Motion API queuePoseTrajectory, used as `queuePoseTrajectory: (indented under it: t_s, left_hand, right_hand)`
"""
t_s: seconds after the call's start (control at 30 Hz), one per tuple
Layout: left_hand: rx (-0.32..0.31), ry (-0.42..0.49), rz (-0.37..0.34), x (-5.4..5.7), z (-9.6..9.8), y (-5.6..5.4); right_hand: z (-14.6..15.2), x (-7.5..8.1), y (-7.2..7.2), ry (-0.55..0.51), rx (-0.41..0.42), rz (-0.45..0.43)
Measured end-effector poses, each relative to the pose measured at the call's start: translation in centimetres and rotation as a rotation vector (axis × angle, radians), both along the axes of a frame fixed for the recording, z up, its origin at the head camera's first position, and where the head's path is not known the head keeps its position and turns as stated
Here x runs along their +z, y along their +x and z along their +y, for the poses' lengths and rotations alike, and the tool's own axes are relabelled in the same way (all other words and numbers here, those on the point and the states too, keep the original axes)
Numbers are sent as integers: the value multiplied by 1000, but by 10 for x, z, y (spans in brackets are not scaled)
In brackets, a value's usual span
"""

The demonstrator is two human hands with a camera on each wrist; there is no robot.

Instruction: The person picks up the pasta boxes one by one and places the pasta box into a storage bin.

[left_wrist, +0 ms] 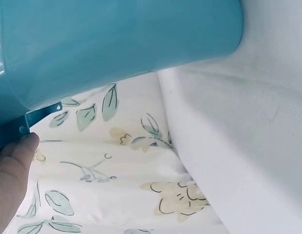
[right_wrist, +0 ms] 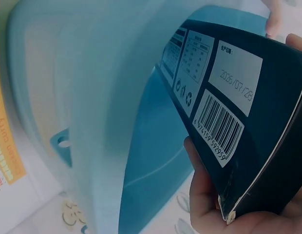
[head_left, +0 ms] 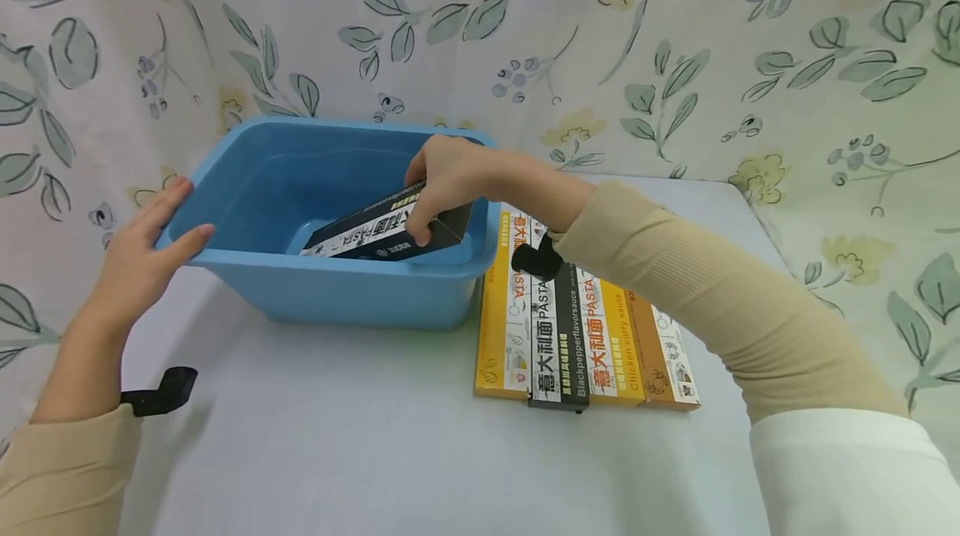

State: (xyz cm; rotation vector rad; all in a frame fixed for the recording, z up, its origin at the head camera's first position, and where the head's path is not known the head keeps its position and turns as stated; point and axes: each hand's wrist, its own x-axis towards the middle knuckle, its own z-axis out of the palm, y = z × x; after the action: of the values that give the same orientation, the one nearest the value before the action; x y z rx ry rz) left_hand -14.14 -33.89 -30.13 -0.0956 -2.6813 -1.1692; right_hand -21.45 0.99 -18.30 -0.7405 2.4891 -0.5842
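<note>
At the far left, my left sleeve (head_left: 67,469), tan and ribbed, ended above a small black camera (head_left: 161,393) at the wrist. Just beyond it, my left grip (head_left: 142,257) was clamped on the left end of a blue basin (head_left: 360,294), thumb over the rim and fingers along its outer side. From the left wrist, fingertips showed against a small tab (left_wrist: 41,116) with a hole, under the rim.

The basin, long and deep, stood on a white table (head_left: 360,428). Inside it, toward the right, a black pasta box (head_left: 367,229) lay tilted, its left end low and its right end raised near the rim. My right grip (head_left: 453,177) was clamped on that raised end, thumb on the near side and fingers reaching over to the far side. From the right wrist, the box showed a barcode (right_wrist: 217,127) and a white label (right_wrist: 236,75) with a printed date.

Just right of the basin, four more boxes lay flat, side by side: a yellow box (head_left: 491,336), a black pepper box (head_left: 576,353) jutting slightly toward me, a yellow chicken curry box (head_left: 626,353) and a brown box (head_left: 655,365). My right sleeve (head_left: 697,294), tan below and white above, crossed over their far part. Behind everything hung a pale flowered cloth (head_left: 480,19).
</note>
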Motion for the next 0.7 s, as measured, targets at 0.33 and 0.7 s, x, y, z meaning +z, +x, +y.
queuePoseTrajectory:
  t_s: [0.33, 0.7]
  left_hand:
    - [1, -13, -12, 3, 0, -1]
    - [11, -26, -12, 1, 0, 0]
  right_hand:
    - [-14, -3, -3, 24, 1, 8]
    - [-31, -4, -4, 71, 72, 13]
